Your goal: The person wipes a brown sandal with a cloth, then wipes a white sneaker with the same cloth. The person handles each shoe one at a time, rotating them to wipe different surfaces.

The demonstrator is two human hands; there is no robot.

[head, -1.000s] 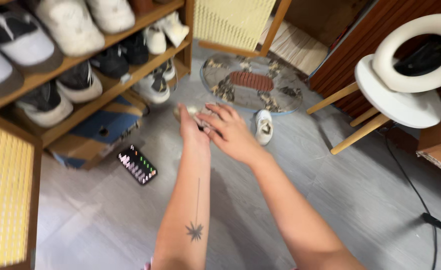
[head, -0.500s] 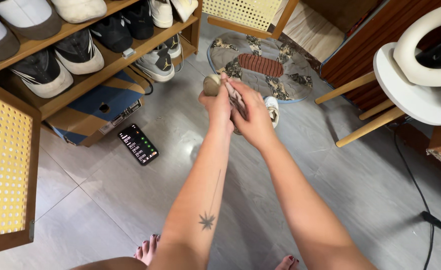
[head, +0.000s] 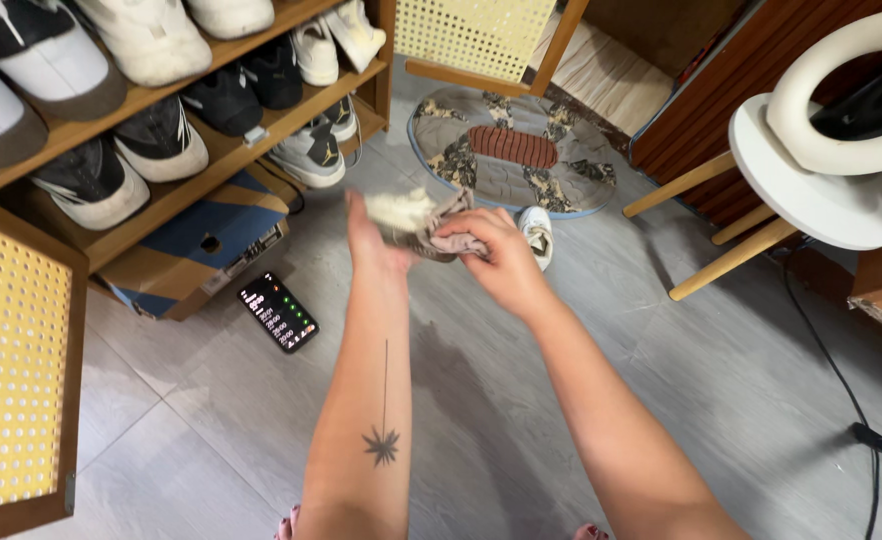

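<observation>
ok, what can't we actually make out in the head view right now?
- The pale crumpled thing between both hands: motion blur, and the left hand and right hand cover much of it, so its kind is unclear.
- Right hand's fingers: tips buried in it.
- White shoe on the floor: mostly behind the right hand.
- Phone screen: too small to read.
- Top-shelf shoes: cut off by the top edge.

Grey tile floor (head: pixel 521 400) all over. Wooden shoe rack (head: pixel 231 150) on the far left packed with sneakers, its cane-panel door (head: pixel 11 370) swung open at near left. A blue and tan cardboard box (head: pixel 196 245) sits under it. Camo-pattern oval mat (head: pixel 511 150) at the far end, white round stool (head: pixel 811 195) with wooden legs on the right, dark wood panelling (head: pixel 706 75) behind it.
</observation>
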